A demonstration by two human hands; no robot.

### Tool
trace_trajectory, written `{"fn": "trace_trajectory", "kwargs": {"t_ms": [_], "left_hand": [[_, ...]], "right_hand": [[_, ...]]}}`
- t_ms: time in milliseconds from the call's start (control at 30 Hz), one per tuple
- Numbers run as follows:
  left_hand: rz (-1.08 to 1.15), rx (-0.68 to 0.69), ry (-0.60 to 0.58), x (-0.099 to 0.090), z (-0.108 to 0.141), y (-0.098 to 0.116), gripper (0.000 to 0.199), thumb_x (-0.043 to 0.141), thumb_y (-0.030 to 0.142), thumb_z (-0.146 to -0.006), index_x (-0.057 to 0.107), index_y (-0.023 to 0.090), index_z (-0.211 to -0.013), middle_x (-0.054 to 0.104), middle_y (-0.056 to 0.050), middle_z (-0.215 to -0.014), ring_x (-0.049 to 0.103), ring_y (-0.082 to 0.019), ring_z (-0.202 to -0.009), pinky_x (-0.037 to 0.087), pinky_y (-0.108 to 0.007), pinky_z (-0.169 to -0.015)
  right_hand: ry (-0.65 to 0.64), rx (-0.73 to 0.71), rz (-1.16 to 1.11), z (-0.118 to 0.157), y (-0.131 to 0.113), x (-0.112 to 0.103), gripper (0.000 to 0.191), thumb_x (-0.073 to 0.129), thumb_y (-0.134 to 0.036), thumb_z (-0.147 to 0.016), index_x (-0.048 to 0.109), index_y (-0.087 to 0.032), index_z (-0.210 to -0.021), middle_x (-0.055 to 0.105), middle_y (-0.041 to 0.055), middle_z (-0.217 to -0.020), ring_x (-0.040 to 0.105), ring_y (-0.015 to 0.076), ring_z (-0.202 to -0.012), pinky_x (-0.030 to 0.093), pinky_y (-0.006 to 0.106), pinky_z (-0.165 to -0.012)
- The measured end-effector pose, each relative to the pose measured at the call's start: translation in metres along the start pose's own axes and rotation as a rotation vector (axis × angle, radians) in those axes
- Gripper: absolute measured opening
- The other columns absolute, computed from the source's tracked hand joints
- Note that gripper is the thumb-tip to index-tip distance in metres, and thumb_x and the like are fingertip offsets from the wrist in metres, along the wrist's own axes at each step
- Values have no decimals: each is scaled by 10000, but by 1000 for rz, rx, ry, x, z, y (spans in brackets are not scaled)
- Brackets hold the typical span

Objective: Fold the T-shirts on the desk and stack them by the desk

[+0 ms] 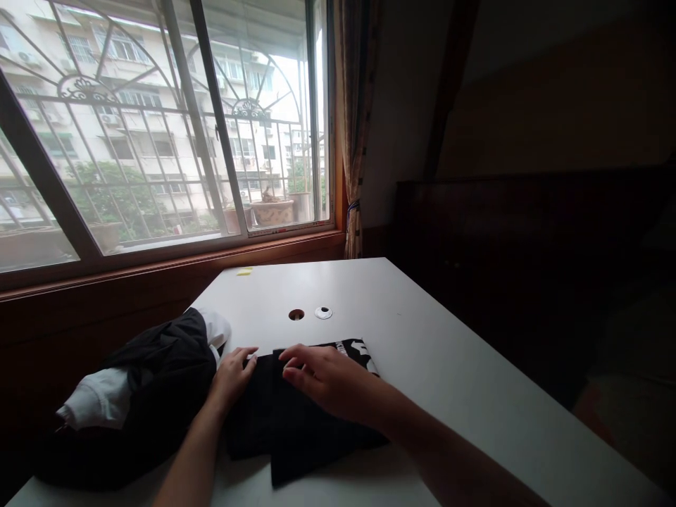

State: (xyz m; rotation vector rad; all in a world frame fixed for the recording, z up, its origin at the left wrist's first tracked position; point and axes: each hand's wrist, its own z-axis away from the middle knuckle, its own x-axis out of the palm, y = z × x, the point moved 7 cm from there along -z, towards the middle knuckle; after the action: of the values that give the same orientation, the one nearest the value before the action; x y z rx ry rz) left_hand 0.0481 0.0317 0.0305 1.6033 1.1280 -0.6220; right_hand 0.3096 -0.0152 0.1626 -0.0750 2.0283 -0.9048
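Note:
A black garment with a white print [317,429] lies partly folded on the white table [417,352]; its exact kind does not show. At its left edge is my left hand [232,373], fingers stretched forward and apart, with nothing gripped in it. Above the garment's middle hovers my right hand [322,377], its fingers bent loosely and thumb apart from them. I see no cloth between those fingers. The white print shows at the garment's far right corner, beyond my right wrist. Part of the cloth is hidden under my right hand and forearm.
A heap of black and white clothes [158,373] stands at the table's left side. Toward the back are a round cable hole [296,315] and a white round cap [323,313]. Yellow tape [244,271] marks the far left corner. A barred window and a curtain [355,141] are behind.

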Motion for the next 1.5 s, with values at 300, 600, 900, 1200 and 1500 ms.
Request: {"fn": "trace_trajectory", "kwargs": {"t_ms": [300,600,900,1200,1500], "left_hand": [[43,12,-46,1,1,8,380,484,387,-927,744,204,-1135,740,-95,-1160,669,-279,-1103,490,-417,-1029],[129,102,-178,8,8,33,386,452,420,-959,733,244,-1158,749,-47,-1002,701,-213,-921,543,-311,-850],[45,162,-150,18,9,32,435,591,411,-906,661,302,-1322,694,-67,-1102,612,-269,-1052,516,-406,-953],[-86,367,-72,4,15,72,332,504,222,-977,703,283,-1235,694,-73,-1162,582,-271,-1097,503,-424,-985],[30,321,-225,34,25,108,401,523,283,-986,577,260,-1382,653,-93,-1182,678,-231,-942,556,-371,-875]], "right_hand": [[16,262,399,73,155,14,434,490,-461,-1011,615,-264,-1377,537,85,-1507,456,315,-1405,381,527,-1154],[-165,337,459,95,203,-12,538,378,-583,-1032,428,-395,-1533,305,12,-1664,234,303,-1542,177,606,-1226],[3,265,554,101,196,-39,410,412,-356,-1038,610,-307,-1393,500,45,-1555,373,313,-1481,234,617,-1217],[-173,-151,340,103,94,39,488,584,-490,-985,574,-295,-1432,533,65,-1523,412,297,-1451,300,522,-1222],[-141,-283,271,118,86,35,583,740,-635,-815,703,-241,-1243,695,110,-1276,590,297,-1234,446,456,-1072]]}}
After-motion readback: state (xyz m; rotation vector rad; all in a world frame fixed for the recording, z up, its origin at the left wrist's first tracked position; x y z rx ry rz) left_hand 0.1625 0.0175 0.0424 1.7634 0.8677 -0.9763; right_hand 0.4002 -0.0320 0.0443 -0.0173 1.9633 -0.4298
